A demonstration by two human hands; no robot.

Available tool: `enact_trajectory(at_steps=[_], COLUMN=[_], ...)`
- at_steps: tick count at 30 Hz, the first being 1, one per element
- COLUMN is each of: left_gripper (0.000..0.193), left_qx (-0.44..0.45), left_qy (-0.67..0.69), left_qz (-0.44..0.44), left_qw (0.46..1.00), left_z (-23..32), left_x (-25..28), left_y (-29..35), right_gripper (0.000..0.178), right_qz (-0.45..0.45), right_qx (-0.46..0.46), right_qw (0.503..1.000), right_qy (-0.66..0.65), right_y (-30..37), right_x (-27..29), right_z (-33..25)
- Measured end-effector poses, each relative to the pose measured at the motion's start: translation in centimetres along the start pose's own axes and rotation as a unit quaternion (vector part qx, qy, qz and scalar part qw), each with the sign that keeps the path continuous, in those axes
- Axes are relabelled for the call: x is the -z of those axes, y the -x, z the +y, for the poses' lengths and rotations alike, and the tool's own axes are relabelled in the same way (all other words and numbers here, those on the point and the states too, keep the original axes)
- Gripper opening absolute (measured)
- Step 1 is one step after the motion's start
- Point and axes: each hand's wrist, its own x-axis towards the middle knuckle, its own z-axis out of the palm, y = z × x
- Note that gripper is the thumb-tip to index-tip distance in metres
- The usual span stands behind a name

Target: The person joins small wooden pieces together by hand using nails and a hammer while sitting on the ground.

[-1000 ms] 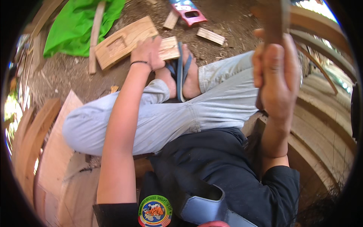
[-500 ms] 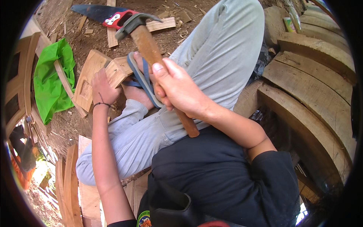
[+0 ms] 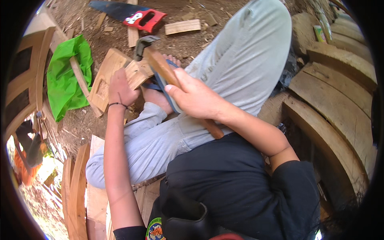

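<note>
Fist wrapped tight around the hammer handle, that's the right hand, with the head hanging near the smaller wood block. Left hand is on that block, right by the right edge of the recessed board; can't tell if its fingers are clamped. Board's on the dirt, green plastic sheet off its left edge, red-handled saw beyond its far corner.

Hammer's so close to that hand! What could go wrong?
The hammer has its head near the left hand, which is at the short wooden block, so a missed hit might hurt that bare hand. Bare toes are close too; if the right hand lost its grip, they could get bumped.
</note>
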Motion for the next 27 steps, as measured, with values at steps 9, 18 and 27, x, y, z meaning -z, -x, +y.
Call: enact_trajectory(at_steps=[9, 18, 27], left_gripper=[0.054, 0.055, 0.067], left_qx=[-0.017, -0.034, 0.024], left_qy=[0.030, 0.045, -0.064], left_qz=[0.042, 0.053, 0.007], left_qw=[0.999, 0.997, 0.998], left_z=[-1.1, -1.9, -0.2], left_x=[-0.8, -1.3, 0.7], left_y=[0.3, 0.3, 1.1], right_gripper=[0.023, 0.025, 0.038], right_qz=[0.023, 0.042, 0.053], right_qx=[0.072, 0.059, 0.019], right_qw=[0.974, 0.980, 0.996], right_qy=[0.213, 0.185, 0.076], right_y=[-0.6, 0.2, 0.4], right_x=[1.7, 0.6, 1.1], right_z=[-3.1, -2.3, -2.8])
